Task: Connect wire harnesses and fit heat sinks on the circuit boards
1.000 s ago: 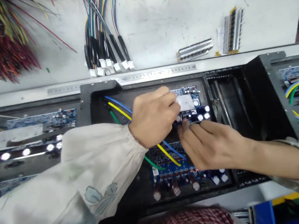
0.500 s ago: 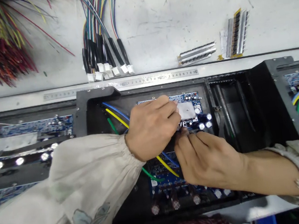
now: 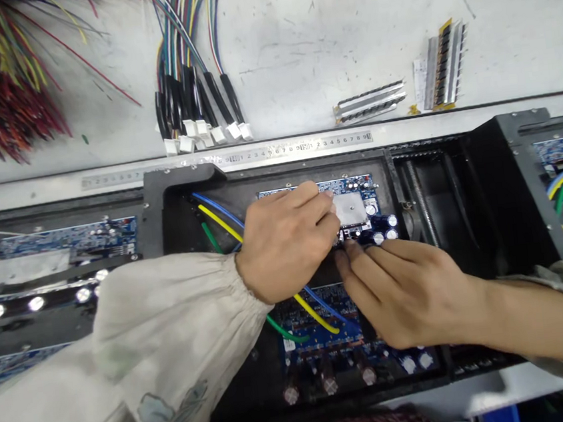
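My left hand (image 3: pixel 285 241) rests over the upper blue circuit board (image 3: pixel 356 206) in a black fixture tray (image 3: pixel 178 181), its fingers curled and pinched at the board's lower edge. My right hand (image 3: pixel 400 289) comes in from the right, its fingertips pressed together at the same spot beside the left fingers. What the fingers pinch is too small to make out. Blue, yellow and green wires (image 3: pixel 217 221) run under my left hand down to a lower blue board (image 3: pixel 326 344) with capacitors along its front.
Bundles of coloured wires with white connectors (image 3: pixel 200 129) lie on the white bench behind a steel ruler (image 3: pixel 299 146). Red and yellow loose wires (image 3: pixel 3 106) sit at far left. Component strips (image 3: pixel 370 99) lie at right. Neighbouring fixtures hold more boards (image 3: pixel 70 236) on both sides.
The view shifted slightly, so the boards sit lower in frame than a second ago. My right hand slid a little right and its fingers flattened; my left hand held its place.
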### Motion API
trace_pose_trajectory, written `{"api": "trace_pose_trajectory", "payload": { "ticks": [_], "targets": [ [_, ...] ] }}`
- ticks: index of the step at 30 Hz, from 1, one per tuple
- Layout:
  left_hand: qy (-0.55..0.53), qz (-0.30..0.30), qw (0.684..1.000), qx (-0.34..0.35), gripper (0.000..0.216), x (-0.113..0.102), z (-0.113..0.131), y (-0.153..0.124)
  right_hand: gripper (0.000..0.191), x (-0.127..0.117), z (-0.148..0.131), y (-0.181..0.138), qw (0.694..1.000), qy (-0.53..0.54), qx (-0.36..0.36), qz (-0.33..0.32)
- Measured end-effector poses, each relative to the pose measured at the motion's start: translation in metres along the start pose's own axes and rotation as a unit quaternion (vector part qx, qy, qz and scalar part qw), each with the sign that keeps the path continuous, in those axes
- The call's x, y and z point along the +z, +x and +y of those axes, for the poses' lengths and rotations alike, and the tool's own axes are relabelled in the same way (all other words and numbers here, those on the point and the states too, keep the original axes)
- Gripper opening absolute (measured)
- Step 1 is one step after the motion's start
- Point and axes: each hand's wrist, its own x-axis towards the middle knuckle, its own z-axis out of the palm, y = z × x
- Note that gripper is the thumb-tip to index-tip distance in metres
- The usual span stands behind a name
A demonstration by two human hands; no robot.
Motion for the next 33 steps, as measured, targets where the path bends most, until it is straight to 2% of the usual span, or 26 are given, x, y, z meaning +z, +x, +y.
{"api": "trace_pose_trajectory", "payload": {
  "ticks": [6,15,25,33],
  "targets": [
    [0.007,0.000,1.000,0.004,0.018,-0.001,0.000,0.001,0.030,-0.005,0.012,-0.020,0.999,0.026,-0.040,0.018],
    [0.013,-0.029,0.999,0.007,0.024,-0.001,0.000,0.002,0.025,0.005,0.015,-0.018,0.998,0.018,-0.061,0.016],
    [0.006,-0.004,1.000,0.011,0.016,-0.001,0.000,0.001,0.027,0.004,0.016,-0.019,0.997,0.023,-0.069,0.018],
    [0.002,0.021,1.000,0.018,0.012,-0.002,0.000,0.002,0.020,0.007,0.012,-0.014,0.998,-0.003,-0.063,0.020]
  ]
}}
